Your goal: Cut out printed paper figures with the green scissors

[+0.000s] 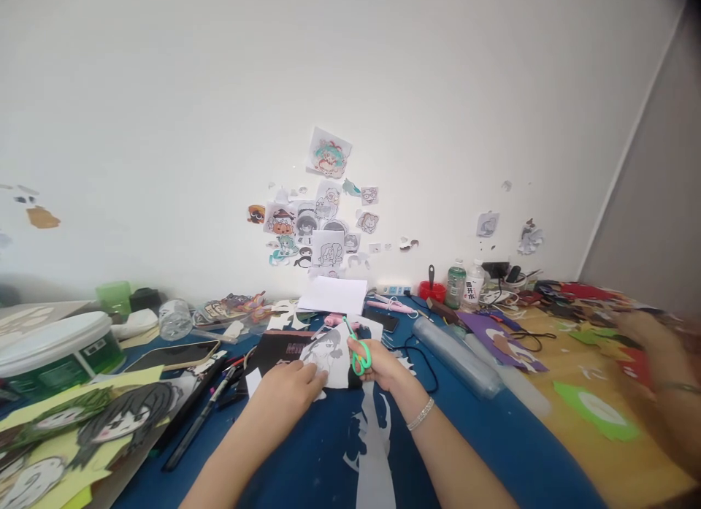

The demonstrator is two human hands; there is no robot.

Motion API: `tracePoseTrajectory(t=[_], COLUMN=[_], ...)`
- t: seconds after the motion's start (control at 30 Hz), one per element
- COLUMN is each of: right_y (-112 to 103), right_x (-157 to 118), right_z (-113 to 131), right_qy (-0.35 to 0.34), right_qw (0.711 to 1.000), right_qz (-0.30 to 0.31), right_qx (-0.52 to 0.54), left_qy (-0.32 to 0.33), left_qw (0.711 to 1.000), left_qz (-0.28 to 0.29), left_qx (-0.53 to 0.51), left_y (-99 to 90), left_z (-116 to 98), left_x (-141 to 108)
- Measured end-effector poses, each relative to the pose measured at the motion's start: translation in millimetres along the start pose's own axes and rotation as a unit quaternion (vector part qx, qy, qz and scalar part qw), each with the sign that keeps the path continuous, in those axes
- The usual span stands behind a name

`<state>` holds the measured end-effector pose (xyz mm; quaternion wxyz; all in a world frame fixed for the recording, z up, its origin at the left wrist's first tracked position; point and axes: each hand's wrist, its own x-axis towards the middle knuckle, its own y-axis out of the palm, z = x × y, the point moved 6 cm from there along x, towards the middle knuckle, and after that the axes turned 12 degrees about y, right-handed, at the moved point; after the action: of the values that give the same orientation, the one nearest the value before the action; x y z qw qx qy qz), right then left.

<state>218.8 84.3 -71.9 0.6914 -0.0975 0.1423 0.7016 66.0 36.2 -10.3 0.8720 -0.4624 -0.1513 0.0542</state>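
My left hand (290,386) is closed on the lower left edge of a white paper drawing (328,354) that shows a dark-haired character. In my right hand (380,363) is a pair of green-handled scissors (361,357), its blades up against the drawing's right edge. How far the blades are apart is too small to tell. Under the drawing lies a dark pad with pink letters (274,348). A long cut strip of pale paper (375,443) runs down from beneath my right wrist over the blue table top (318,458).
Left are a white-lidded tub (55,345), a phone (172,356), pens (202,414) and cut-out characters (123,418). Right lie a clear plastic roll (457,356), two bottles (457,282) and a red bowl (431,290). Another person's blurred arm (657,370) reaches in at far right.
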Motion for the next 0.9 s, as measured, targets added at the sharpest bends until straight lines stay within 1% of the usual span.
tracePoseTrajectory(t=[0.1, 0.2, 0.27, 0.33, 0.37, 0.43, 0.5, 0.57, 0.63, 0.7, 0.77, 0.8, 0.9], right_y=[2.5, 4.6, 2.7, -1.3, -3.7, -7.7, -10.6, -12.0, -13.0, -13.1, -13.8, -14.3, -16.6], right_x=[-6.6, -17.3, -24.2, -28.7, -30.0, -30.4, -29.5, -29.9, -31.8, -33.1, -32.6, -31.7, -27.9], right_z=[6.3, 18.9, 28.1, 35.4, 38.1, 40.7, 41.0, 41.5, 42.9, 44.1, 44.4, 44.4, 44.8], right_qy=[-0.022, -0.084, -0.135, -0.181, -0.201, -0.222, -0.224, -0.225, -0.233, -0.238, -0.241, -0.243, -0.270], right_qw=[1.000, 0.996, 0.991, 0.983, 0.979, 0.974, 0.973, 0.971, 0.969, 0.968, 0.967, 0.966, 0.957], right_qz=[-0.004, 0.013, 0.011, -0.006, -0.018, -0.041, -0.061, -0.071, -0.076, -0.077, -0.083, -0.088, -0.107], right_qx=[-0.017, -0.018, -0.012, -0.003, 0.002, 0.010, 0.017, 0.024, 0.031, 0.030, 0.028, 0.026, 0.020], left_qy=[-0.052, -0.141, -0.196, -0.222, -0.218, -0.169, -0.076, 0.023, 0.084, 0.128, 0.142, 0.140, 0.105], left_qw=[0.998, 0.987, 0.975, 0.968, 0.970, 0.980, 0.992, 0.994, 0.990, 0.984, 0.980, 0.980, 0.980], left_qz=[0.029, 0.069, 0.093, 0.092, 0.083, 0.062, 0.053, 0.041, 0.004, -0.043, -0.077, -0.094, -0.150], left_qx=[-0.008, -0.022, -0.047, -0.069, -0.075, -0.080, -0.085, -0.103, -0.115, -0.117, -0.112, -0.106, -0.076], left_y=[-2.0, 2.9, 9.1, 12.8, 13.3, 14.0, 18.0, 25.0, 30.7, 33.5, 33.5, 31.6, 19.0], left_z=[11.6, 29.0, 37.9, 39.4, 36.3, 20.3, -8.0, -41.2, -68.4, -87.0, -93.2, -91.8, -74.1], left_x=[-5.6, -15.6, -21.7, -22.2, -19.3, -7.2, 9.4, 23.9, 33.3, 37.9, 38.9, 38.6, 34.2])
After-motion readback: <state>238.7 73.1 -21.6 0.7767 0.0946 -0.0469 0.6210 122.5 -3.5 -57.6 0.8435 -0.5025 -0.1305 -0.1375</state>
